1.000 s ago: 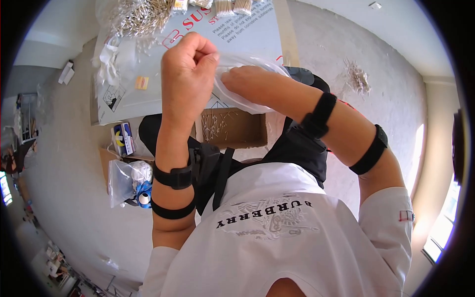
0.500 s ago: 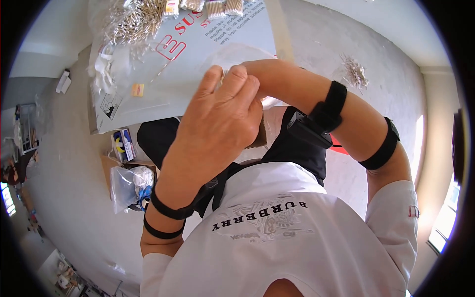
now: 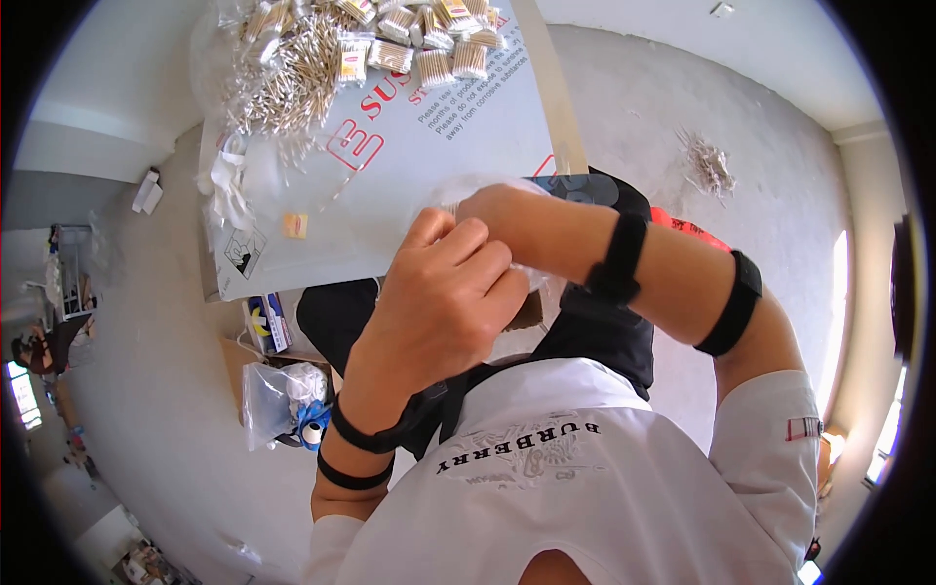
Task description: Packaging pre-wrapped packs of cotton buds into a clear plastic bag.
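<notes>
Above the near edge of the board, my left hand (image 3: 441, 297) has its fingers curled in against a clear plastic bag (image 3: 478, 182). My right hand (image 3: 499, 212) bends in at the wrist from the other side and meets it at the same bag. Its fingers are hidden behind the left hand and the film. A few thin stick ends show in the bag between the hands, too small to make out fully. Farther off lie a heap of loose cotton swabs (image 3: 283, 93) and several packed bundles of cotton swabs (image 3: 392, 56).
A small yellow card (image 3: 295, 225) and a crumpled white strip (image 3: 228, 183) lie on the grey printed board (image 3: 322, 249). Below its left side stands a cardboard box (image 3: 234, 366) with plastic bags. Another swab pile (image 3: 706, 164) is on the floor (image 3: 643, 97) at right.
The view has shifted, so more swab bundles show at the top. Both hands sit lower in the picture, still together at the plastic bag, and the right forearm has turned.
</notes>
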A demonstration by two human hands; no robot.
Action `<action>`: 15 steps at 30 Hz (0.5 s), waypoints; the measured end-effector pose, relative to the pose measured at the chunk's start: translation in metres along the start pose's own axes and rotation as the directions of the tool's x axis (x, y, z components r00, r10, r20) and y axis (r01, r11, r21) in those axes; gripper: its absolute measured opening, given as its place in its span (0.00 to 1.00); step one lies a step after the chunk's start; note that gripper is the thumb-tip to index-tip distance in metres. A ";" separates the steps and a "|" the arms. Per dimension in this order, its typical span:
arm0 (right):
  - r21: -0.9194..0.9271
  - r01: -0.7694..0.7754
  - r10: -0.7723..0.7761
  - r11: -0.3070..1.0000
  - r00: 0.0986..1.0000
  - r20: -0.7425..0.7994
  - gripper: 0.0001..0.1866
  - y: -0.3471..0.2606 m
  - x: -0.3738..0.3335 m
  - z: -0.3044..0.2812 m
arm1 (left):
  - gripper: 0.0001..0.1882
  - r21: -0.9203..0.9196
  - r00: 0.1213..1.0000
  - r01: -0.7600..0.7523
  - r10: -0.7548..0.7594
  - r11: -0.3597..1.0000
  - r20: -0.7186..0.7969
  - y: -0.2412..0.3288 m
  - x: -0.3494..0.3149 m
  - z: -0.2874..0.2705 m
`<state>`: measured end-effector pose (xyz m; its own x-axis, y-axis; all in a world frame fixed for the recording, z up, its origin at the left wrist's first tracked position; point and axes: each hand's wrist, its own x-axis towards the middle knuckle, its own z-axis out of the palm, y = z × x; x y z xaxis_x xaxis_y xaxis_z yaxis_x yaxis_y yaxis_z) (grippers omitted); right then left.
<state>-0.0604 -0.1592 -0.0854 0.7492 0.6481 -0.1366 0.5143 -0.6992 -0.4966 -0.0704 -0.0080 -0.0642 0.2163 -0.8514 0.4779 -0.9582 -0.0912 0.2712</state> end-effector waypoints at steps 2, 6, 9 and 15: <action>-0.030 0.036 -0.036 0.999 0.999 -0.010 0.08 -0.003 -0.005 -0.001 | 0.08 -0.155 0.997 0.031 -0.042 0.987 -0.070 -0.008 0.005 -0.019; 0.001 -0.051 0.050 0.999 0.984 0.172 0.07 -0.014 -0.034 -0.050 | 0.05 -0.450 0.904 0.277 -0.389 0.849 -0.176 -0.065 -0.002 -0.038; 0.468 0.205 -0.185 0.859 0.979 -0.089 0.07 0.022 -0.049 -0.093 | 0.08 -0.424 0.793 0.550 -0.609 0.720 -0.005 -0.133 -0.006 -0.012; 0.221 -0.449 0.491 0.866 0.675 -0.550 0.06 0.200 -0.021 -0.042 | 0.25 -0.273 0.841 0.542 -0.513 0.795 0.173 -0.228 0.022 0.097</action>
<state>0.0440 -0.3257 -0.1462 0.9882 -0.0715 0.1356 0.0165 -0.8298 -0.5578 0.1341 -0.0557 -0.1965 0.6411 -0.7584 0.1175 -0.5932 -0.3925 0.7029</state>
